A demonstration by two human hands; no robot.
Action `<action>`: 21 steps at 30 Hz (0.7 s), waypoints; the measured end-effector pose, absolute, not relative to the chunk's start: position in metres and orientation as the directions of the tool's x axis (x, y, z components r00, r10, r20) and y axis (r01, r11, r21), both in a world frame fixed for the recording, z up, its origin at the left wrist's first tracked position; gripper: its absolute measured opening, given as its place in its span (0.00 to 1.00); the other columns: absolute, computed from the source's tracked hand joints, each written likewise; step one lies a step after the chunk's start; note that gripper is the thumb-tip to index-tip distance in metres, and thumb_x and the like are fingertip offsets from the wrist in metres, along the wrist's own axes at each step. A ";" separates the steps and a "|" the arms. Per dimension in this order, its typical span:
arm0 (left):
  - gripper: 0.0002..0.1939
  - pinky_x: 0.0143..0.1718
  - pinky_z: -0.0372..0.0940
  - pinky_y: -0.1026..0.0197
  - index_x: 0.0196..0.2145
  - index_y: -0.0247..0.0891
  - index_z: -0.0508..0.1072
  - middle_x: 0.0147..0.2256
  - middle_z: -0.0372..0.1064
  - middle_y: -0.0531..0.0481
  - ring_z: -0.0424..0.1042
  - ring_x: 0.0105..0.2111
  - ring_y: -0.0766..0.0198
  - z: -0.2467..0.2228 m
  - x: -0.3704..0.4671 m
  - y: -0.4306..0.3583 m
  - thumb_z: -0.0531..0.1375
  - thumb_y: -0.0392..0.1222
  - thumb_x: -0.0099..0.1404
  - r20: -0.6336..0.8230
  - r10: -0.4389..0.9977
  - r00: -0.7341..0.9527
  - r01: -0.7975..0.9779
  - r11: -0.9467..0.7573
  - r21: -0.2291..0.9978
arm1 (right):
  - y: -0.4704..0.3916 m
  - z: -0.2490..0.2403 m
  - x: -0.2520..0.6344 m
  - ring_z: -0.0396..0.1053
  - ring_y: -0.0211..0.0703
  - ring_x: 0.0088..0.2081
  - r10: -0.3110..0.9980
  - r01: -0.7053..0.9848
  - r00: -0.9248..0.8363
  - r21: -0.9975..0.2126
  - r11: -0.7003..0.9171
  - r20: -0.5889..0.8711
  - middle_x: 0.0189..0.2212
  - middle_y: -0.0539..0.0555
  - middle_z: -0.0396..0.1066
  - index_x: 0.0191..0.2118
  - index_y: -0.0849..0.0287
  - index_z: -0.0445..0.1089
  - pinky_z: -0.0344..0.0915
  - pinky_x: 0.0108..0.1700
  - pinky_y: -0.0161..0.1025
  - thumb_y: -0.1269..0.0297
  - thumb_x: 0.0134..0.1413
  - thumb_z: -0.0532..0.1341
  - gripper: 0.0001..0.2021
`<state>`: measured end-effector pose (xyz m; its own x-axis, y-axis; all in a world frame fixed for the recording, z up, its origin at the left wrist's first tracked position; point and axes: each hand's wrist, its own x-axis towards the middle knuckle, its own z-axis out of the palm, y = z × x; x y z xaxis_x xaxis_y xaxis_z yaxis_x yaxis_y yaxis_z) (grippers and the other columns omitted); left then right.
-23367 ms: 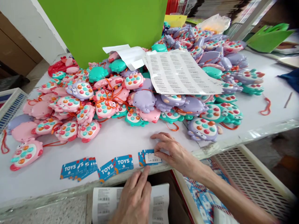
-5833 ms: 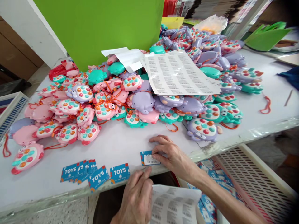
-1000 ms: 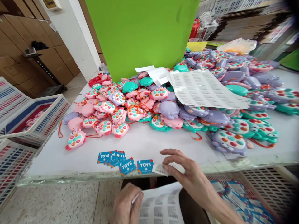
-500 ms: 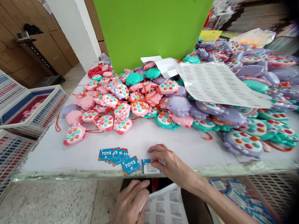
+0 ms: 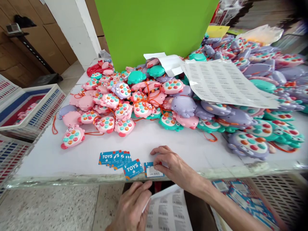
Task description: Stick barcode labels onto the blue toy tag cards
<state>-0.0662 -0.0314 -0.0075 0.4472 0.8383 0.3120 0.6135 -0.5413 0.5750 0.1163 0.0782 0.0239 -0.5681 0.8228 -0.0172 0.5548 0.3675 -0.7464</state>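
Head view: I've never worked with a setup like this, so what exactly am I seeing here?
There is no machine, just a person's two bare hands. The only view comes from a camera worn on the head, looking forward and down. The left hand holds a sheet of barcode labels below the table's edge. The right hand has its fingertips at a blue card bearing a white label. Beside it on the table lie overlapping TOYS cards. Behind them is a heap of pink, green and purple toys, with more label sheets on top.
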 end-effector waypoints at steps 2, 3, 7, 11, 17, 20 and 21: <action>0.10 0.43 0.68 0.57 0.40 0.35 0.67 0.46 0.70 0.40 0.69 0.43 0.57 -0.010 -0.066 -0.032 0.48 0.30 0.65 0.341 0.831 0.440 0.607 -0.555 0.569 | 0.078 0.023 0.116 0.66 0.46 0.46 0.824 0.552 -0.566 -0.747 0.370 -0.010 0.41 0.54 0.72 0.25 0.58 0.72 0.65 0.48 0.42 0.81 0.48 0.59 0.11; 0.10 0.44 0.68 0.57 0.40 0.35 0.67 0.46 0.70 0.39 0.68 0.44 0.56 -0.011 -0.066 -0.031 0.49 0.30 0.65 0.351 0.827 0.439 0.603 -0.561 0.567 | 0.078 0.023 0.116 0.66 0.46 0.46 0.825 0.551 -0.566 -0.747 0.372 -0.006 0.41 0.54 0.72 0.25 0.58 0.72 0.65 0.47 0.42 0.81 0.48 0.59 0.11; 0.11 0.46 0.67 0.57 0.42 0.34 0.66 0.48 0.69 0.39 0.67 0.47 0.55 -0.012 -0.068 -0.029 0.49 0.29 0.64 0.346 0.812 0.469 0.607 -0.582 0.541 | 0.076 0.021 0.117 0.66 0.45 0.46 0.827 0.545 -0.562 -0.747 0.382 0.013 0.41 0.54 0.72 0.24 0.58 0.71 0.65 0.47 0.42 0.82 0.47 0.59 0.11; 0.11 0.46 0.67 0.57 0.41 0.35 0.66 0.49 0.69 0.40 0.68 0.46 0.56 -0.011 -0.069 -0.028 0.48 0.29 0.64 0.322 0.816 0.479 0.621 -0.575 0.533 | 0.076 0.020 0.116 0.66 0.45 0.45 0.831 0.540 -0.556 -0.747 0.389 0.031 0.40 0.53 0.72 0.24 0.58 0.71 0.66 0.47 0.42 0.82 0.47 0.59 0.11; 0.12 0.47 0.67 0.55 0.44 0.35 0.64 0.50 0.68 0.39 0.67 0.47 0.55 -0.011 -0.070 -0.028 0.49 0.29 0.64 0.310 0.810 0.498 0.632 -0.584 0.510 | 0.076 0.018 0.117 0.67 0.44 0.44 0.827 0.526 -0.559 -0.744 0.412 0.062 0.39 0.54 0.72 0.24 0.58 0.71 0.66 0.46 0.41 0.81 0.48 0.59 0.11; 0.13 0.46 0.67 0.56 0.44 0.35 0.64 0.51 0.66 0.39 0.66 0.47 0.55 -0.008 -0.068 -0.026 0.49 0.27 0.62 0.292 0.809 0.510 0.638 -0.584 0.502 | 0.075 0.017 0.117 0.66 0.44 0.44 0.827 0.524 -0.556 -0.739 0.423 0.079 0.39 0.53 0.72 0.24 0.58 0.71 0.66 0.46 0.41 0.81 0.49 0.59 0.11; 0.14 0.45 0.68 0.56 0.43 0.34 0.64 0.52 0.66 0.39 0.66 0.47 0.55 -0.006 -0.067 -0.025 0.48 0.27 0.62 0.275 0.815 0.510 0.644 -0.574 0.507 | 0.075 0.017 0.117 0.66 0.44 0.44 0.828 0.525 -0.554 -0.737 0.426 0.085 0.39 0.53 0.72 0.24 0.58 0.71 0.66 0.46 0.41 0.81 0.49 0.59 0.11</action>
